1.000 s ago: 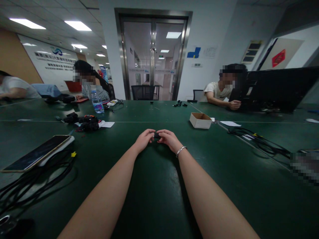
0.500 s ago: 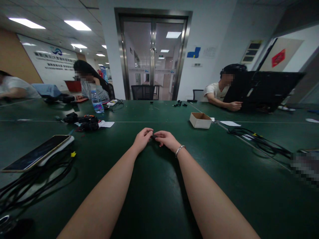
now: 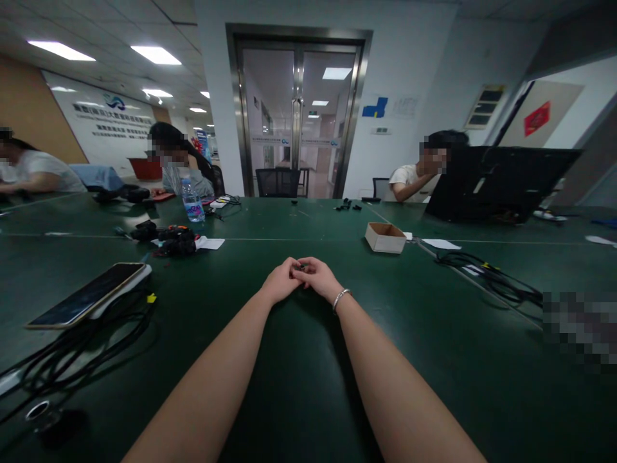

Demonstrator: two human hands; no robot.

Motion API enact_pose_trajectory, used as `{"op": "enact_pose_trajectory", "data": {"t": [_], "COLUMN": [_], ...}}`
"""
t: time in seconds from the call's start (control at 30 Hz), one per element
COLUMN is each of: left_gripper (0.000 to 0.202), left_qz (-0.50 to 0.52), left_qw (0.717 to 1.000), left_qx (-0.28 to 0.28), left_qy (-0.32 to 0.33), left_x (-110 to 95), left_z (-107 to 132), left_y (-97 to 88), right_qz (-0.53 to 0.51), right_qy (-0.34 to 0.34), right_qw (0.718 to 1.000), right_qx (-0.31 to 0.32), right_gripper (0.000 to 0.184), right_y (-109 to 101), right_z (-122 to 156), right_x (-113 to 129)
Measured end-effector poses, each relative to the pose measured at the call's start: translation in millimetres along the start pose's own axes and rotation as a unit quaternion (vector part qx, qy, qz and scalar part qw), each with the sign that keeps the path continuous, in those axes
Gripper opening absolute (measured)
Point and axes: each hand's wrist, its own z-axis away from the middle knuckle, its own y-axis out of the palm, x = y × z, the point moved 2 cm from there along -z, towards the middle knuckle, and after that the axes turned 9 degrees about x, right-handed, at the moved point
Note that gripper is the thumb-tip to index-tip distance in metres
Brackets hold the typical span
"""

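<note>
Out over the middle of the green table (image 3: 299, 360), my left hand (image 3: 281, 281) and my right hand (image 3: 319, 278) meet with their fingertips touching. Both hands are closed around a small black piece (image 3: 302, 267), of which only a sliver shows between the fingers. Its kind is too small and too covered to make out. A silver bracelet (image 3: 341, 299) circles my right wrist.
An open cardboard box (image 3: 385, 242) stands right of my hands. Phone (image 3: 91, 296) and coiled black cables (image 3: 81, 354) lie left; more cables (image 3: 491, 280) lie right. A water bottle (image 3: 193, 202), black gear (image 3: 168, 238) and a monitor (image 3: 501, 183) stand farther off. Several people sit around.
My hands have come together, so the black piece is now mostly covered by fingers. The person behind the monitor has raised a hand toward the face. The view has shifted slightly.
</note>
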Motion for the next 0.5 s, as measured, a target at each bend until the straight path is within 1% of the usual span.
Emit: {"op": "enact_pose_trajectory", "data": {"t": [0.1, 0.13, 0.17, 0.23, 0.3, 0.33, 0.4, 0.43, 0.5], "left_gripper": [0.049, 0.056, 0.061, 0.064, 0.056, 0.052, 0.048, 0.047, 0.049], "left_qz": [0.004, -0.002, -0.014, -0.066, -0.168, -0.222, -0.297, -0.32, -0.342], "left_qw": [1.0, 0.999, 0.999, 0.993, 0.977, 0.966, 0.946, 0.939, 0.936], "left_qx": [-0.004, 0.006, 0.025, 0.078, 0.124, 0.125, 0.125, 0.115, 0.049], "left_qy": [-0.023, -0.035, -0.045, -0.053, -0.041, -0.036, -0.039, -0.044, -0.069], "left_x": [-8.2, -13.1, -19.3, -34.6, -51.6, -59.1, -68.6, -69.4, -61.6], "left_z": [5.3, 8.5, 13.2, 30.4, 60.3, 79.9, 125.4, 149.6, 197.4], "left_y": [3.3, 3.0, 1.5, -6.2, -20.6, -30.4, -52.3, -64.3, -90.9], "right_qz": [0.003, 0.0, -0.002, 0.0, 0.006, 0.007, 0.009, 0.017, 0.044], "right_qy": [-0.005, -0.006, -0.007, -0.005, 0.006, 0.013, 0.034, 0.047, 0.071], "right_qw": [0.998, 0.997, 0.996, 0.997, 0.999, 0.999, 0.999, 0.999, 0.996], "right_qx": [-0.06, -0.075, -0.084, -0.079, -0.054, -0.038, -0.008, 0.002, -0.002], "right_gripper": [0.034, 0.035, 0.036, 0.037, 0.042, 0.044, 0.045, 0.043, 0.04], "right_y": [4.7, 4.9, 4.1, -1.0, -11.7, -19.0, -36.6, -46.6, -68.4], "right_z": [2.5, 3.7, 5.6, 13.2, 29.2, 41.2, 72.6, 91.4, 132.6], "right_x": [-3.2, -3.9, -4.3, -3.3, 0.6, 3.8, 12.8, 18.2, 29.6]}}
